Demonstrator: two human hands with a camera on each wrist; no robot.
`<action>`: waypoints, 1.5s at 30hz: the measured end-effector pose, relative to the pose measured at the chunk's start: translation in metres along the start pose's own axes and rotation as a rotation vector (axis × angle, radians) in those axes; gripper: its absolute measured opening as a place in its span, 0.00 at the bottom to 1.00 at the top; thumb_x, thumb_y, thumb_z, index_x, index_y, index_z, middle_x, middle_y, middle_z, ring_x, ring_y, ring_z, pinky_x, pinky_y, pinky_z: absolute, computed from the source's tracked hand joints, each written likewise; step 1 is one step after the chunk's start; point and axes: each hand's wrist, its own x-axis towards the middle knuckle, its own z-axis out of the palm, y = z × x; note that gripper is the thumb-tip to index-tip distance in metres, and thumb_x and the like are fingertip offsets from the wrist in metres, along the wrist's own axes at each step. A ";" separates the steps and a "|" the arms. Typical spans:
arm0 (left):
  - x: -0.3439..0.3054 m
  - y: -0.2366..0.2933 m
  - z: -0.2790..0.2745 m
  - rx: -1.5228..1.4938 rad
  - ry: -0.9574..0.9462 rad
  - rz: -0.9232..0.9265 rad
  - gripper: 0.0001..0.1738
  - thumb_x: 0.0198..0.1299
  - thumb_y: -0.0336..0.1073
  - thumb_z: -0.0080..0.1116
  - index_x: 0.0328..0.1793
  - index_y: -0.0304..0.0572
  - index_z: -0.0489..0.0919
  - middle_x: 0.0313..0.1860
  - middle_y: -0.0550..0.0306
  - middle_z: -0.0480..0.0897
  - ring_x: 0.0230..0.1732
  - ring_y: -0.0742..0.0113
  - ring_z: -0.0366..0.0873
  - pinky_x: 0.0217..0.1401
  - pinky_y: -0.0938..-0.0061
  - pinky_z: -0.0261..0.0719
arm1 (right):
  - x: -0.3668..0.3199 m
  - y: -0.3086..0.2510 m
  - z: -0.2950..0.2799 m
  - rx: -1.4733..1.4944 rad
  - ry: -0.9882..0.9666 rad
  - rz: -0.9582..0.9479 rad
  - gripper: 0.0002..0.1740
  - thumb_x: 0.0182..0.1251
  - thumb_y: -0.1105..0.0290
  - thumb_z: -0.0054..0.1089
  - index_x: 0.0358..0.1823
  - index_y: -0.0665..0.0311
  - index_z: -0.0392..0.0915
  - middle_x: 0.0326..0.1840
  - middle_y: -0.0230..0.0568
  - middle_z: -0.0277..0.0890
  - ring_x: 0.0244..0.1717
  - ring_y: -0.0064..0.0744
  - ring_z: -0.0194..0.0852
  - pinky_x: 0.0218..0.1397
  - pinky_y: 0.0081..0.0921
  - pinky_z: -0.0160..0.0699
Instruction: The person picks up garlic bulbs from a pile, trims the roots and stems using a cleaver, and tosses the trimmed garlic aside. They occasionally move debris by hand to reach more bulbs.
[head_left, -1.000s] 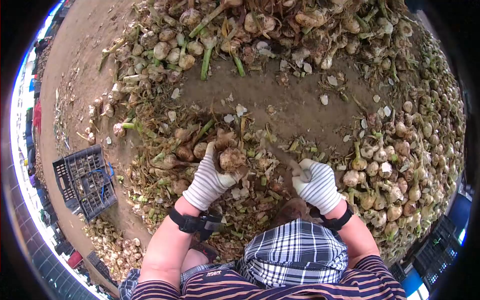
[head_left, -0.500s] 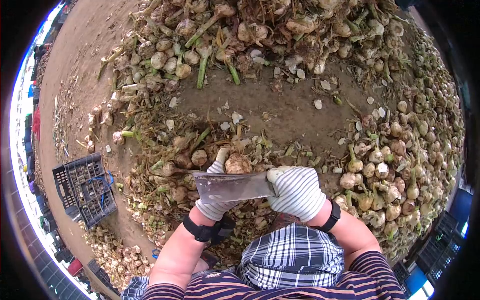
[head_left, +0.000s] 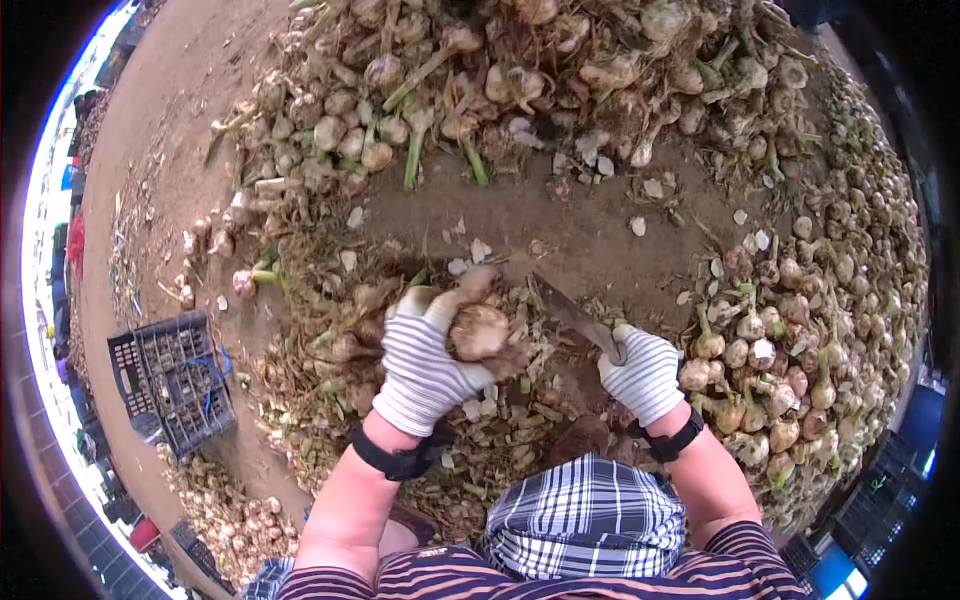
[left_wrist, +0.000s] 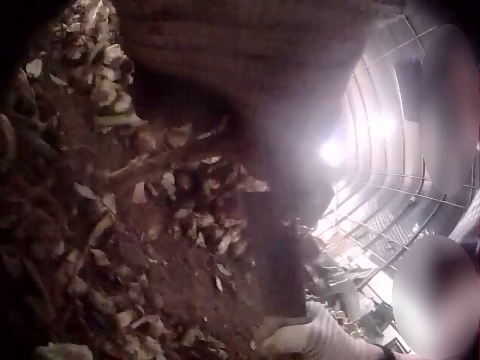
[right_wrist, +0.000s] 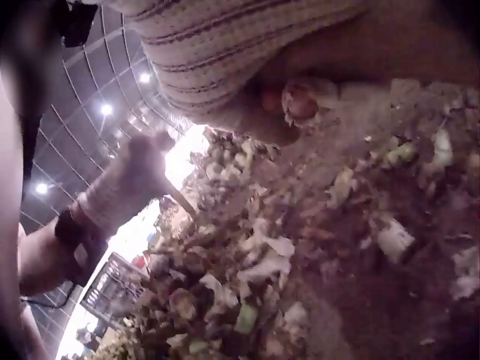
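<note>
In the head view my left hand (head_left: 425, 360), in a striped white work glove, grips a garlic bulb (head_left: 480, 332) whose pale side faces up. Dry stalk and leaf bits stick out around the bulb. My right hand (head_left: 643, 375), gloved alike, holds a cleaver (head_left: 575, 318) by its handle. The broad blade points up and to the left, apart from the bulb and seen nearly edge-on. The right wrist view has the right glove (right_wrist: 217, 60) close across its top, with the left hand (right_wrist: 127, 180) farther off. Darkly lit, the blade (left_wrist: 277, 255) shows in the left wrist view.
Untrimmed garlic with stalks (head_left: 450, 70) is heaped ahead, and a large pile of garlic bulbs (head_left: 780, 350) lies on the right. A black plastic crate (head_left: 170, 380) stands at the left. Cut stalks and leaf scraps (head_left: 500, 440) litter the ground between the legs.
The cleaver came across in front of the garlic bulb half a second ago and has since swung back to the right. The bulb has turned in the left hand, showing a paler side.
</note>
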 end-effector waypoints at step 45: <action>-0.044 -0.031 0.025 -1.271 -0.287 -0.799 0.32 0.56 0.45 0.63 0.64 0.42 0.66 0.58 0.55 0.76 0.62 0.60 0.71 0.75 0.56 0.53 | -0.004 -0.046 -0.018 -0.016 -0.138 -0.354 0.08 0.48 0.65 0.56 0.22 0.62 0.72 0.16 0.49 0.71 0.20 0.51 0.74 0.24 0.41 0.72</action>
